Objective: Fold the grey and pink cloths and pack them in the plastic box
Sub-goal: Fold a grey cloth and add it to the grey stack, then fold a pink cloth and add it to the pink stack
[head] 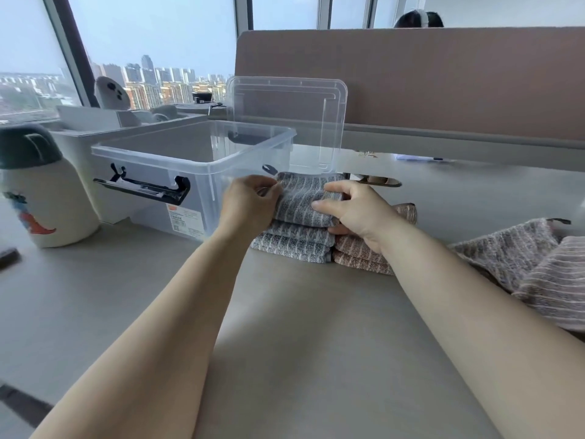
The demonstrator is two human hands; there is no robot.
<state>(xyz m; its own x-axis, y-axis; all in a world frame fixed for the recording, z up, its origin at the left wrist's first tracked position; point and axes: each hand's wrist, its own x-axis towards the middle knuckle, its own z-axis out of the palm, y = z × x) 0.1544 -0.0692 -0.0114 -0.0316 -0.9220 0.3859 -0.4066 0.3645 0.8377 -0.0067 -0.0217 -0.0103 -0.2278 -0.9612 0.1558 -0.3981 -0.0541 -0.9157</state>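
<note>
On grey table (300, 327), window (152, 42) at 11 o'clock: open plastic box (152, 155) at 10, lid (285, 99) propped behind. Top folded grey cloth (300, 198), centre stack, gripped by left hand (250, 204) and right hand (351, 210); folded pink cloths (357, 258) touching at 3; loose cloths (522, 258) beyond.

- Left forearm (177, 296): bare, reaching forward from the lower left.
- Left hand (250, 204): back toward the camera, fingers curled, pinching the left edge of the folded grey cloth (300, 201).
- Right forearm (459, 296): bare, reaching in from the lower right.
- Right hand (351, 210): thumb (321, 205) laid on the cloth's top, fingers curled round its right edge.
</note>
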